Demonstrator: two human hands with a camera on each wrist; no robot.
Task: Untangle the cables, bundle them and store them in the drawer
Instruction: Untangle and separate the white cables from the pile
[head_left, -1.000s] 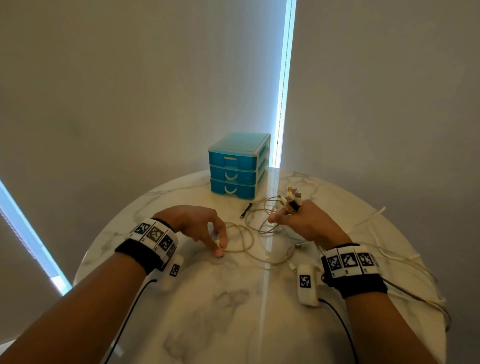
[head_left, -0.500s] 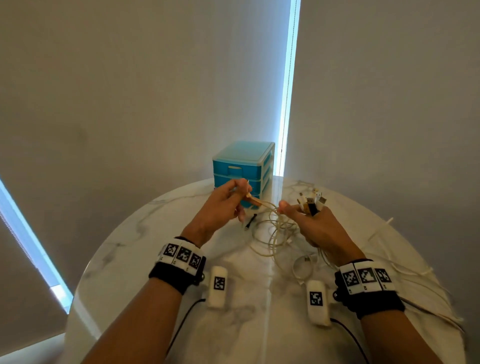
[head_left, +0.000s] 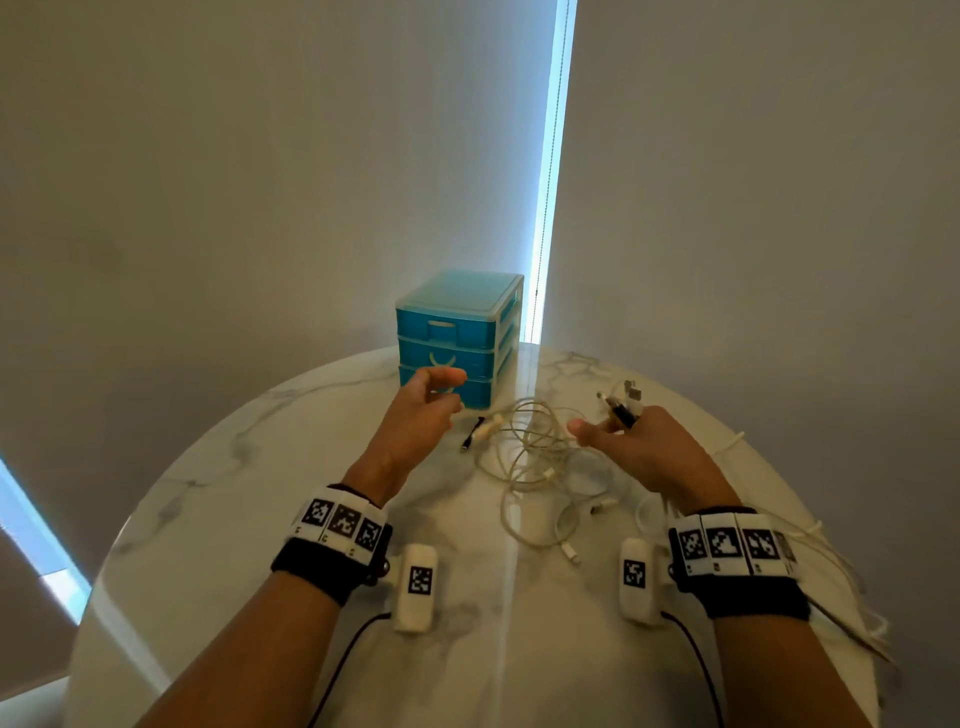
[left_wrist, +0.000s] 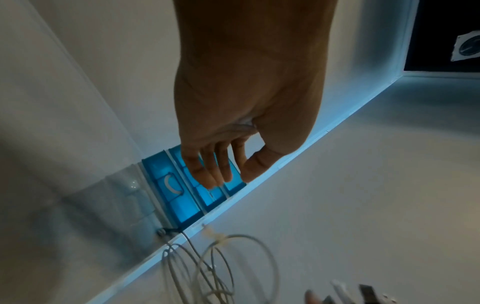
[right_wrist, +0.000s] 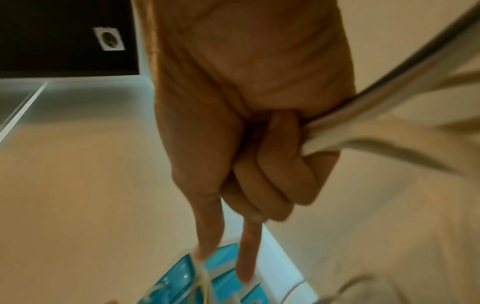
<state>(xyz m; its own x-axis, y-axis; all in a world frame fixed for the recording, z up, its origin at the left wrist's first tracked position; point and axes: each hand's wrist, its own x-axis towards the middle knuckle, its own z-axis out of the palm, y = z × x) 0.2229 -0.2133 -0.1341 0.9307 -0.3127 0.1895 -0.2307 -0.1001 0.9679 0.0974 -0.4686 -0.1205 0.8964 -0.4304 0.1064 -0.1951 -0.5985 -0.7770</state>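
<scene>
A loose tangle of white cables (head_left: 535, 457) lies mid-table on the round marble table (head_left: 260, 519). My right hand (head_left: 602, 423) grips a bunch of cable ends, and their plugs (head_left: 626, 397) stick up above the knuckles. In the right wrist view the curled fingers (right_wrist: 280, 164) clamp several cable strands (right_wrist: 363, 127). My left hand (head_left: 447, 389) hovers just in front of the blue three-drawer unit (head_left: 457, 338) with relaxed fingers (left_wrist: 207, 174) and holds nothing. All the drawers (left_wrist: 182, 205) look closed.
A beige cable plug (head_left: 491, 423) and a small black connector (head_left: 470, 439) lie on the table right of my left hand. More white cables (head_left: 831, 571) trail over the table's right edge. A wall and blinds stand close behind the drawer unit.
My left hand has let go of the cable end it lifted; that end now lies on the table. The hand has moved toward the drawer unit. My right hand still holds the plugs.
</scene>
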